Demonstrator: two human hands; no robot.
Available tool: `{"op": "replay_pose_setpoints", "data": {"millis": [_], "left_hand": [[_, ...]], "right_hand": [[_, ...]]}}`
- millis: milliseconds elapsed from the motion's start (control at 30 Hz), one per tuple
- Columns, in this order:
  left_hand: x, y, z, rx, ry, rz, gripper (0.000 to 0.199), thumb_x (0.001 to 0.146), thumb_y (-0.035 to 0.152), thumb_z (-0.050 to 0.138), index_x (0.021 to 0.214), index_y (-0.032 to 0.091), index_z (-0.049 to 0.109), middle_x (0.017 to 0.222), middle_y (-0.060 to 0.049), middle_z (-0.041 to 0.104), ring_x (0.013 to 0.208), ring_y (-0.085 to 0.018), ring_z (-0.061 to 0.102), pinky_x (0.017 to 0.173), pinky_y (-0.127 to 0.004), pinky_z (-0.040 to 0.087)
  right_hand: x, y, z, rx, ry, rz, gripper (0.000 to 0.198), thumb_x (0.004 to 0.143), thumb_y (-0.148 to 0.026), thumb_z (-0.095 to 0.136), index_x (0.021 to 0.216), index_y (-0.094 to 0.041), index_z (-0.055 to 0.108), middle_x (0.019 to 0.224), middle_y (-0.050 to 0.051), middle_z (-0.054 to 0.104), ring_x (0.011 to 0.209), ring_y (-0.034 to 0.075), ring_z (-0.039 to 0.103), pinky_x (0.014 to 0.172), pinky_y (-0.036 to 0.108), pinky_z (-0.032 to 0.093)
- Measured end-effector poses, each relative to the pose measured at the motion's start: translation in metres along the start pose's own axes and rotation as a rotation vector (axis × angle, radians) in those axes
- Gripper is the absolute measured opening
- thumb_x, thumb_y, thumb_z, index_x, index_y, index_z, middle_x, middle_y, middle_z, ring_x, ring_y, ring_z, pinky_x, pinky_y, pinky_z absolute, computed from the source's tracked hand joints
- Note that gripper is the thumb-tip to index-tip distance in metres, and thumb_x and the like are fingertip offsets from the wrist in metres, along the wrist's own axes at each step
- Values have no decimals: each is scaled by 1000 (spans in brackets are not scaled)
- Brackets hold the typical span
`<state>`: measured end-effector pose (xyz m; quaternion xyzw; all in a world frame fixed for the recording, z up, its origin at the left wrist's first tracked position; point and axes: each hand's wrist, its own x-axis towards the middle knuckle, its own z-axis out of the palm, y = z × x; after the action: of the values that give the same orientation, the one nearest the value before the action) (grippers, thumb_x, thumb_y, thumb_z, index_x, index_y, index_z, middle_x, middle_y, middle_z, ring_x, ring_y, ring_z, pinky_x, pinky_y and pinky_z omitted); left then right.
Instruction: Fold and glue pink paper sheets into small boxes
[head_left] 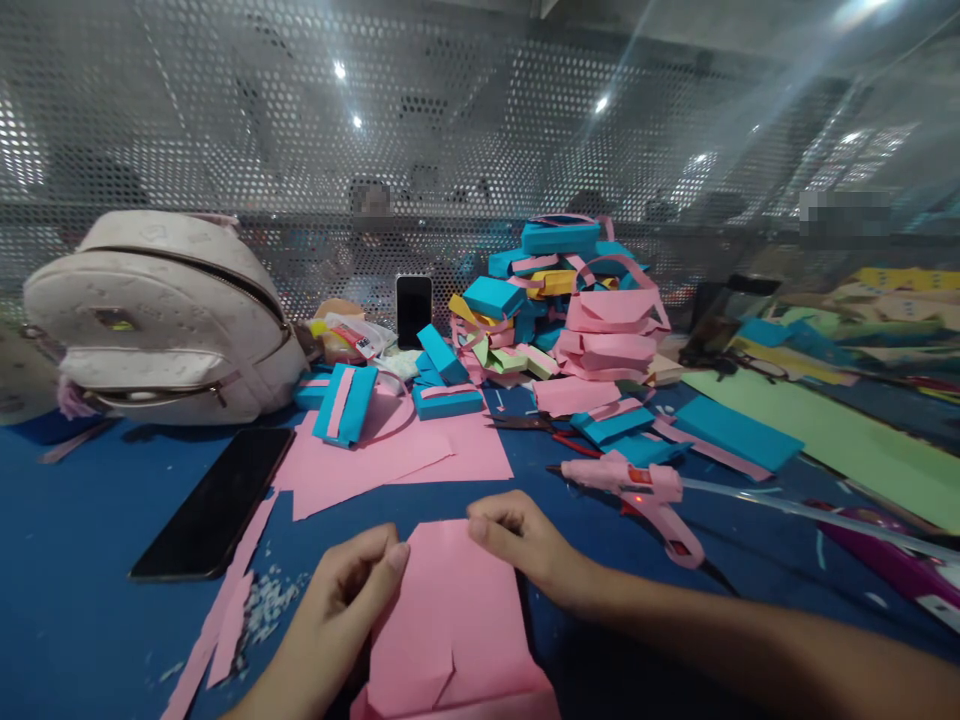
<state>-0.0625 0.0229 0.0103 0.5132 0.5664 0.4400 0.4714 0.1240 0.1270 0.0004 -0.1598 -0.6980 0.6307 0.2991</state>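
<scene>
A folded piece of pink paper (pixel 457 610) with creases and cut corners lies in front of me at the table's near edge. My left hand (pixel 352 580) pinches its upper left edge between thumb and curled fingers. Across from it, my right hand (pixel 532 550) grips the upper right corner, thumb on top. A pink glue gun (pixel 637 490) with a lit red light rests to the right, a clear glue stick in its back. Beyond my hands lie pink paper sheets (pixel 390 462) with a small blue paper box (pixel 345 405) on them.
A dark smartphone (pixel 214 505) and pink paper strips (pixel 225 610) lie left, near small grey bits. A white backpack (pixel 165 320) stands behind. Scissors (pixel 525 424) and a pile of pink paper bags (pixel 611 325) are at the back. Green paper (pixel 825 430) spreads right.
</scene>
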Motion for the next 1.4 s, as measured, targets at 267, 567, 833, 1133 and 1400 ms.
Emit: {"op": "replay_pose_setpoints", "data": {"millis": [267, 567, 833, 1133, 1400], "left_hand": [[3, -2, -7, 69, 79, 67, 46, 90, 53, 46, 62, 21, 29, 64, 5, 26, 59, -11, 26, 51, -22, 24], [1, 1, -5, 115, 33, 61, 46, 91, 51, 44, 61, 21, 26, 63, 5, 23, 58, -11, 23, 51, -23, 20], [3, 7, -2, -22, 211, -10, 46, 87, 53, 54, 63, 21, 33, 61, 7, 22, 54, -9, 21, 47, -21, 20], [0, -3, -2, -222, 503, -96, 25, 77, 46, 70, 75, 22, 62, 75, 0, 61, 68, -16, 53, 56, -22, 44], [2, 9, 2, -507, 327, -86, 34, 85, 54, 55, 93, 21, 61, 70, 0, 62, 57, -14, 55, 52, -23, 46]], "right_hand": [[0, -2, 0, -23, -10, 22, 51, 88, -56, 56, 61, -19, 33, 60, -7, 27, 56, 9, 23, 52, 25, 19], [-3, -4, 2, -161, -74, 18, 52, 94, -56, 45, 61, -21, 25, 62, -7, 22, 56, 9, 21, 52, 26, 18], [-1, 3, 4, 29, 30, 81, 47, 91, -58, 51, 66, -20, 36, 60, -8, 30, 52, 8, 27, 49, 23, 21], [-3, -2, 3, -93, 55, 2, 49, 92, -53, 51, 61, -20, 33, 60, -6, 25, 55, 8, 24, 50, 24, 19], [-4, 1, 4, -35, 399, 32, 44, 92, -55, 49, 68, -22, 34, 59, -8, 30, 47, 7, 27, 41, 20, 21]]}}
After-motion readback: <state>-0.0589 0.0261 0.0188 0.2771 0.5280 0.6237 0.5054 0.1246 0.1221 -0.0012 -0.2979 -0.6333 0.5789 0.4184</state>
